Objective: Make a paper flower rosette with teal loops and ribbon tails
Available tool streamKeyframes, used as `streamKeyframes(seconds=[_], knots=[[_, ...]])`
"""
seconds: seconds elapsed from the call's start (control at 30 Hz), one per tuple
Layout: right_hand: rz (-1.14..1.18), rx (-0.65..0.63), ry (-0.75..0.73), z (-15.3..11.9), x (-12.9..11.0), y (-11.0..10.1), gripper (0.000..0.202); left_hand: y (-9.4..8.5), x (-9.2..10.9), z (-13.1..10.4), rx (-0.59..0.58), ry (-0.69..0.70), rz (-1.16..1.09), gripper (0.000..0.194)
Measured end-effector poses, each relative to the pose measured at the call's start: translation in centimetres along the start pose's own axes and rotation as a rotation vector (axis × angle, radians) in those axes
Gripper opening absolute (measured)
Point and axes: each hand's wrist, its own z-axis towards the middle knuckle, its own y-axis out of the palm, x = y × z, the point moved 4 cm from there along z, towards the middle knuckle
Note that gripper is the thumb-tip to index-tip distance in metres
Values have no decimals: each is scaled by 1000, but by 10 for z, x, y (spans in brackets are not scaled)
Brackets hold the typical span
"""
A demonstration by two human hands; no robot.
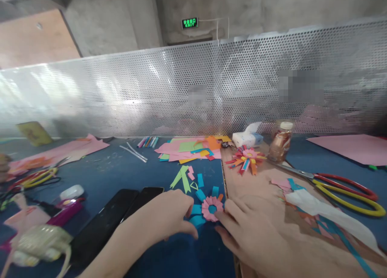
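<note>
So we've got a scalloped pink paper ring (pixel 206 209) lying on the blue tabletop (pixel 111 165), between our hands, right by the brown cardboard (pixel 238 185). The ring's closed all round. Blue paper strips (pixel 197 220) fan off its left and top, plus an orange bit (pixel 220 198); no strips show along the bottom, so that side looks undone. A fuller multicolored paper rosette (pixel 249 154) sits farther back, and a loose blue piece (pixel 200 180) lies apart.

Our left hand (pixel 166 213) has thumb and index spread beside the strips. Our right hand (pixel 256 225) has fingertips at the ring's edge, but we can't tell if they're pinching. They hide its right side, and how anything's attached is too small to see.
</note>
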Motion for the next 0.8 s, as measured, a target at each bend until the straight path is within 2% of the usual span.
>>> streamKeyframes(seconds=[0.3,0.67,0.8], knots=[[25,4,-68,-5,-6,25,6,0,17,-2,19,75,91,25],[56,-31,-69,-7,-6,25,8,1,18,-1,86,110,145,20],[49,-38,-70,-7,-6,25,6,2,18,-1,146,148,185,21]])
